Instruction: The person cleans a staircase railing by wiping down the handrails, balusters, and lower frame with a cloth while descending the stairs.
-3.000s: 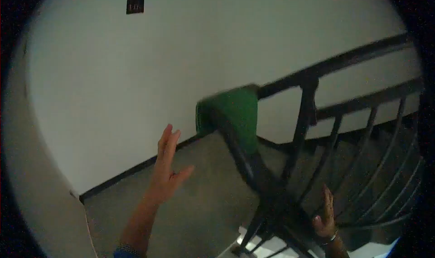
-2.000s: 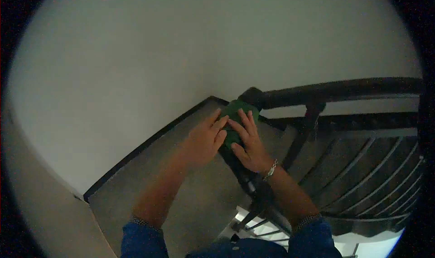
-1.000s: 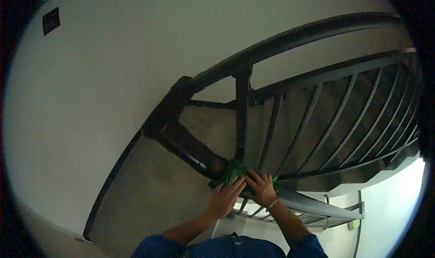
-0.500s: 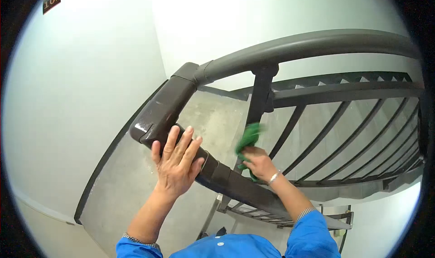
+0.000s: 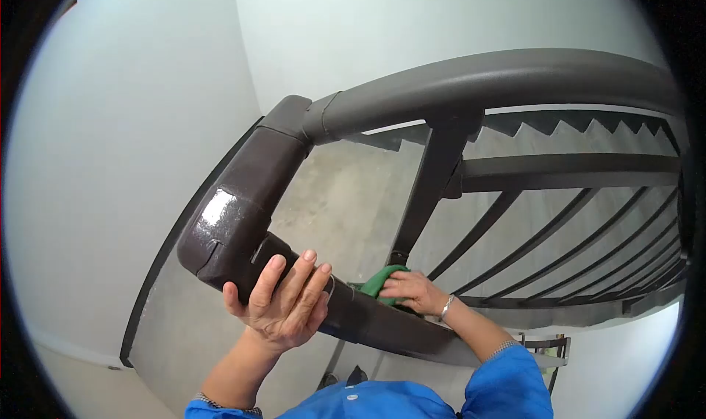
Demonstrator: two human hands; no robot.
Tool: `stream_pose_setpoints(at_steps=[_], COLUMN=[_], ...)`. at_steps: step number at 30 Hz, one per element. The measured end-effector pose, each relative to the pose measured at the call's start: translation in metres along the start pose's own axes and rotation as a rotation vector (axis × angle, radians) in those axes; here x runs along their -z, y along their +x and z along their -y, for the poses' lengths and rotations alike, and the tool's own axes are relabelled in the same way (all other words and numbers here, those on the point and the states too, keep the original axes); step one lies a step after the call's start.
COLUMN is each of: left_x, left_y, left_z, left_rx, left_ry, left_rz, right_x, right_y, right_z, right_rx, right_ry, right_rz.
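Landmark: the upright post (image 5: 429, 187). Green cloth (image 5: 379, 281) is at its foot, just beyond the near rail (image 5: 386, 322), bunched in my right hand (image 5: 419, 294). Fingers curled over it; the cloth and rail hide part of the grip, so can't tell how firm.

Left hand (image 5: 283, 309): wide, fingers fanned over the near rail, left of the post, beside the corner block (image 5: 228, 213). Back of the hand faces me, no cloth in it.

Handling, my read: cloth is light, limp, nothing fragile. Won't hold a shape or push on its own, needs fingers behind it. Best hold is the bunched middle, thumb one side, fingers the other, loose edges tucked in. Free edge could catch where the post meets the rail. Damp or dry, can't tell.

Rail looks stiff, fixed, rounded. Corner block has a glossy highlight, so maybe slippery under a flat palm; wrapping the fingers over the near rail left of the post should hold better. Seams near that hand might snag fabric.
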State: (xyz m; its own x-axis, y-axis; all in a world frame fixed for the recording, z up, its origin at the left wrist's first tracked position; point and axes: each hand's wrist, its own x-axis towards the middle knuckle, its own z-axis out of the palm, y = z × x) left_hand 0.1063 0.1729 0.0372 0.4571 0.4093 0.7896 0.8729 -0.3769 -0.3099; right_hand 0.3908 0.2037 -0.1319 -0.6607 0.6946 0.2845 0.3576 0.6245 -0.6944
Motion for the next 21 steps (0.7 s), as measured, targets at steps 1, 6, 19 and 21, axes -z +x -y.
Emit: stream_pose_setpoints(at_steps=[1, 6, 19, 21], left_x=[-0.002, 0.003, 0.001, 0.005], left_y=[0.001, 0.001, -0.001, -0.004], left_z=[0.001, -0.001, -0.003, -0.002], left_rx=[-0.003, 0.018, 0.035, 0.031], left_ry=[0.000, 0.048, -0.072, -0.116], left_rz=[-0.001, 0.024, -0.057, -0.047], right_x=[0.003, -0.006, -0.001, 0.038], right_y=[0.006, 0.006, -0.023, -0.022], right_z=[-0.004, 0.004, 0.027, 0.053], right_rx=[-0.049, -0.120, -0.555, -0.662], right_ry=[-0.159, -0.013, 0.243, 0.117], right_rz=[-0.027, -0.248, -0.006, -0.167])
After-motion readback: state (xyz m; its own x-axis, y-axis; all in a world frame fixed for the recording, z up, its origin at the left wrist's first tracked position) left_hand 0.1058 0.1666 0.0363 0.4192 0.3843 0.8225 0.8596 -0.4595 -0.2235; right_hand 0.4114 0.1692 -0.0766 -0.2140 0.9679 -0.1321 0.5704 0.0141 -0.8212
